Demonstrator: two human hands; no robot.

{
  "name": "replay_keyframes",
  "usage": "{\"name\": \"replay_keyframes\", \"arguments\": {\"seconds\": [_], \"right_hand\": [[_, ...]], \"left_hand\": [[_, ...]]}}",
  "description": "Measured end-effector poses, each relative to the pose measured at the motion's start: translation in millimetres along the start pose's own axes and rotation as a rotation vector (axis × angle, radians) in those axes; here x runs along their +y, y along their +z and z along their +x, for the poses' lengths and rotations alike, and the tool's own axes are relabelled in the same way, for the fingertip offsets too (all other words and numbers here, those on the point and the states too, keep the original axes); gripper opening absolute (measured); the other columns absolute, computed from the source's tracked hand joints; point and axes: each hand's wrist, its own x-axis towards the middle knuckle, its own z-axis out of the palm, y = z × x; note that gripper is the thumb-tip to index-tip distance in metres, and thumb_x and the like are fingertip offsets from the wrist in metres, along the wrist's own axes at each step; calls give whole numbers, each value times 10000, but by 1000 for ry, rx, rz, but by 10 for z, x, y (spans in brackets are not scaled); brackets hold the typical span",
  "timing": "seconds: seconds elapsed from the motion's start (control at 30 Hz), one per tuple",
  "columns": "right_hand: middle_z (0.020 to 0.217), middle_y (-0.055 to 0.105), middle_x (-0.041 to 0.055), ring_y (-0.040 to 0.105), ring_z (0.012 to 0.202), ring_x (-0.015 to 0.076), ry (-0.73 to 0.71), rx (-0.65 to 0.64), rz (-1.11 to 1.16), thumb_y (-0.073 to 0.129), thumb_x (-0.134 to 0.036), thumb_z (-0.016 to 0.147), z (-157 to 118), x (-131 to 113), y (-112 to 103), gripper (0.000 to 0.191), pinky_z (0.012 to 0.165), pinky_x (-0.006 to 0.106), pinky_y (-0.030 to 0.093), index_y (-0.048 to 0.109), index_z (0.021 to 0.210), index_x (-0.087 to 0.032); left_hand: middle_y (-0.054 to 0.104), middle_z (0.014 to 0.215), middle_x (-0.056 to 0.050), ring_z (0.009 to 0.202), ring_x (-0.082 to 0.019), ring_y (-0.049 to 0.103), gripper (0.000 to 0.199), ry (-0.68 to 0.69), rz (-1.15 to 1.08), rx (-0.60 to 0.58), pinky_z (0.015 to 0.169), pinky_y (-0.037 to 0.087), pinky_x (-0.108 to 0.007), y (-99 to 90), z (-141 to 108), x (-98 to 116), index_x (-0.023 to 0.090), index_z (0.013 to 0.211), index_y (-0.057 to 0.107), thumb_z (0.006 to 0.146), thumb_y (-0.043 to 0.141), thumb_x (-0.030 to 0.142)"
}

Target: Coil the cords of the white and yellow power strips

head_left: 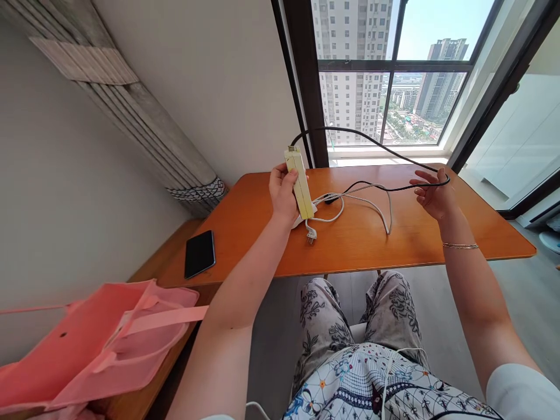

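My left hand grips a pale yellow power strip, held tilted above the orange-brown table. A black cable leaves the strip's top end and arcs to the right. It bends back at my right hand, where it lies hooked by the thumb, with the other fingers spread. From there the black cable runs left to a dark end on the table. Beside the strip's lower end lie a white cable in loose loops and a white plug.
A black phone lies on the table's left part. A pink bag sits at the lower left. Behind the table are a window and a gathered curtain. My knees are below the table's front edge.
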Motion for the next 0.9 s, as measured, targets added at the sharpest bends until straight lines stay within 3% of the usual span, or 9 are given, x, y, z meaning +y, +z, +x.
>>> {"name": "replay_keyframes", "arguments": {"seconds": [0.1, 0.23, 0.43, 0.6, 0.73, 0.9], "right_hand": [[910, 708, 148, 686, 743, 255, 60, -106, 56, 214, -818, 876, -210, -190, 130, 808, 555, 350, 528, 686, 1050, -186], [873, 701, 138, 700, 911, 314, 38, -147, 154, 314, -840, 850, -363, -423, 258, 800, 682, 432, 574, 707, 1051, -172], [753, 627, 52, 669, 852, 218, -224, -179, 369, 445, -702, 875, -243, -519, 350, 496, 711, 355, 586, 704, 895, -280], [832, 645, 57, 650, 855, 214, -306, -131, 294, 450, -562, 909, -148, -625, 573, 363, 650, 338, 556, 665, 1042, -302], [830, 646, 53, 616, 794, 192, -315, -227, 285, 432, -537, 911, -136, -672, 731, 378, 650, 324, 531, 637, 1106, -286], [666, 547, 3, 592, 752, 191, -308, -356, 292, 451, -521, 902, -170, -548, 710, 338, 643, 313, 504, 611, 1098, -298]], "left_hand": [[687, 877, -11, 848, -184, 700, 388, -147, 18, -20, 780, 582, -324, 39, -107, -104, 245, 957, 527, 746, 691, 527], [715, 842, -31, 742, -179, 702, 378, -472, 1, -36, 663, 557, -285, 83, -241, -274, 213, 970, 563, 755, 649, 511], [719, 765, -86, 663, -165, 678, 307, -834, -116, -237, 646, 545, -268, 214, -476, -592, 113, 923, 653, 788, 574, 377], [719, 830, -79, 728, -198, 705, 264, -843, -183, -311, 670, 552, -288, 388, -581, -803, 149, 931, 610, 704, 644, 281], [722, 862, -66, 710, -191, 698, 330, -776, -213, -341, 671, 544, -296, 495, -535, -876, 189, 954, 534, 688, 675, 324], [719, 883, -20, 675, -153, 679, 366, -661, -218, -301, 650, 523, -270, 529, -362, -930, 225, 973, 488, 680, 677, 336]]}}
